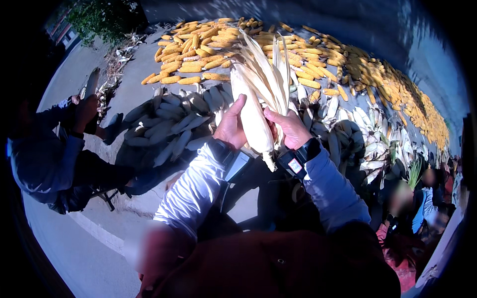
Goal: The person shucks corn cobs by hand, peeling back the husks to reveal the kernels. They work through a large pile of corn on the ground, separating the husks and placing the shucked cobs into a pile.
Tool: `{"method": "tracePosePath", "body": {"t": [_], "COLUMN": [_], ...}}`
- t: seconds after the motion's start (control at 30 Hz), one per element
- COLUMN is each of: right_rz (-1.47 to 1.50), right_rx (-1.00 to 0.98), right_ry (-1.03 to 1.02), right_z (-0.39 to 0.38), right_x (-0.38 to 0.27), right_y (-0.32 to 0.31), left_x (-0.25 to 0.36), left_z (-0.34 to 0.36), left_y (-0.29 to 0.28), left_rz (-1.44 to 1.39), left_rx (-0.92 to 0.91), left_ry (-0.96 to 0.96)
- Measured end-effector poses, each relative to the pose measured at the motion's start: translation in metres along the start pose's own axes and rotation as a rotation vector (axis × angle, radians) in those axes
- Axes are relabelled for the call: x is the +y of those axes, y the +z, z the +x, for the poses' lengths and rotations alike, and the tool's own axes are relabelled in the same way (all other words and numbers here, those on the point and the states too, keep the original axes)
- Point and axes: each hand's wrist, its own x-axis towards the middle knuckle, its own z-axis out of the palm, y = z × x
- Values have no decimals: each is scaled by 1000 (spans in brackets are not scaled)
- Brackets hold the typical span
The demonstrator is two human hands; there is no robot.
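In the head view, an ear of corn (252, 116) in pale husk is held upright in front of me, its stalk end pointing down and long dry husk leaves (268, 69) fanning upward and to the right. My left hand (231, 124) grips the ear from the left side, thumb up along it. My right hand (290, 130) grips from the right, thumb pressed on the loosened husk leaves beside the ear. A heap of husked-on ears (169, 126) lies on the ground just beyond my hands.
Many bare yellow cobs (194, 49) lie spread along the wall behind. At left a co-worker (44, 164) sits holding an ear (92, 82); other people (417, 208) crowd the lower right. More pale husked ears (377, 149) are piled to the right.
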Motion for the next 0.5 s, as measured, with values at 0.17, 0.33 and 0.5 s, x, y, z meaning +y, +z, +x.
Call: {"method": "tracePosePath", "body": {"t": [0.17,0.33,0.5], "right_rz": [-171,-317,-350], "right_rx": [-27,-26,29], "right_ry": [81,79,107], "right_z": [7,25,33], "right_x": [3,2,6], "right_y": [-22,-14,-22], "left_x": [-9,-9,-4], "left_z": [11,18,17], "left_y": [-17,-15,-4], "left_rz": [134,177,230], "left_rx": [-4,247,334], "left_ry": [-71,57,155]}}
